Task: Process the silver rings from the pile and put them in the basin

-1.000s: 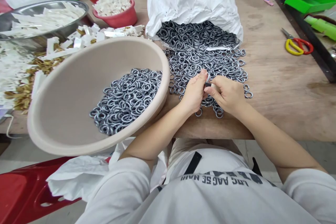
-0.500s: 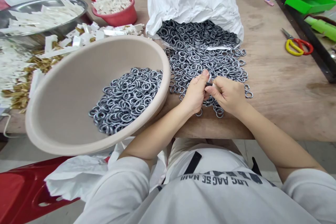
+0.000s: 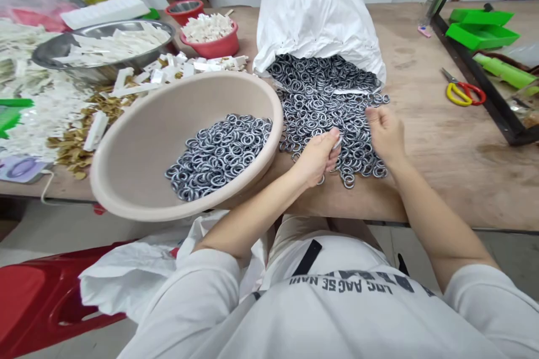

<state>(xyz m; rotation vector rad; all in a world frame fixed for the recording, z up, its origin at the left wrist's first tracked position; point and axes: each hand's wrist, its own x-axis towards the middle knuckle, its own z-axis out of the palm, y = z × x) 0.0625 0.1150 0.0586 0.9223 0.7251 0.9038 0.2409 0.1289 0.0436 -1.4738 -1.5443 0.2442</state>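
A heap of grey metal rings [image 3: 328, 112] spills from a white sack [image 3: 315, 17] onto the wooden table [image 3: 438, 140]. My left hand [image 3: 318, 157] is closed at the heap's near edge, gripping a small silvery piece between thumb and fingers. My right hand [image 3: 385, 134] rests on the right side of the heap with fingers curled loosely over the rings; whether it holds one I cannot tell. A beige basin [image 3: 138, 157] to the left, tilted over the table's front edge, holds more rings [image 3: 219, 154].
White plastic pieces and brass parts [image 3: 71, 118] cover the left of the table, with a steel bowl [image 3: 105, 50] and a red bowl [image 3: 210, 36] behind. Scissors [image 3: 461, 92] and green trays [image 3: 480, 33] lie at the right. A red stool [image 3: 37, 303] stands below left.
My right hand has left my left hand and moved up and right onto the ring heap. My head has lifted, so more of the far table shows.
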